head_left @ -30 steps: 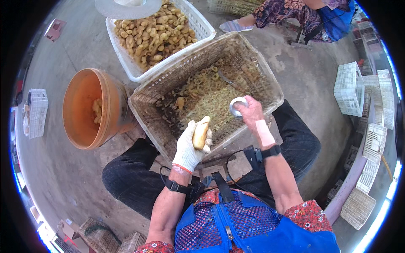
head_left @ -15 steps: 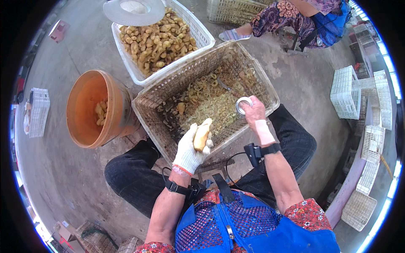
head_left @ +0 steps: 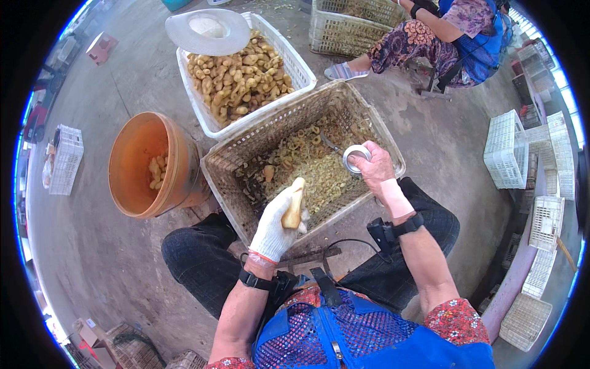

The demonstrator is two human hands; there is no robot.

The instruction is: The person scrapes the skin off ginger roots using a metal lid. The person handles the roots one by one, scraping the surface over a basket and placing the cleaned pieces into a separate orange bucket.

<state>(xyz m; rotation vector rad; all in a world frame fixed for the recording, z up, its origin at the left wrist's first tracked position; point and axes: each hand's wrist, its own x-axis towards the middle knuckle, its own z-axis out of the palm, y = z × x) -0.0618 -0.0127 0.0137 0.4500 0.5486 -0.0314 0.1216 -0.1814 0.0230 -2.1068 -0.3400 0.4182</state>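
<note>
While I sit over the work, my left hand (head_left: 275,229), in a white knit glove, is closed around one pale, knobbly root piece (head_left: 293,203), smooth and yellowish, held upright at the near rim of the brown basket (head_left: 393,147). My right hand (head_left: 376,169), bare, is curled round one small round metal-rimmed tool (head_left: 354,157) over the basket's right side.

Item: one brown basket, rectangular, lattice-walled plastic, soiled, just beyond my knees; it holds a loose bed of thin, curled, straw-coloured peelings (head_left: 313,169).

Item: one white crate (head_left: 301,71), same lattice make, touching the basket's far left edge, heaped with lumpy tan roots (head_left: 243,77); one white brimmed hat (head_left: 206,31) lies on its far corner.

Item: one orange bucket (head_left: 132,184), round, smooth plastic, left of the basket, with a few peeled pieces (head_left: 157,172) inside.

Item: floor (head_left: 110,258), grey concrete, rough. Another person (head_left: 455,27) in patterned cloth sits far right by a pale basket (head_left: 350,21).
</note>
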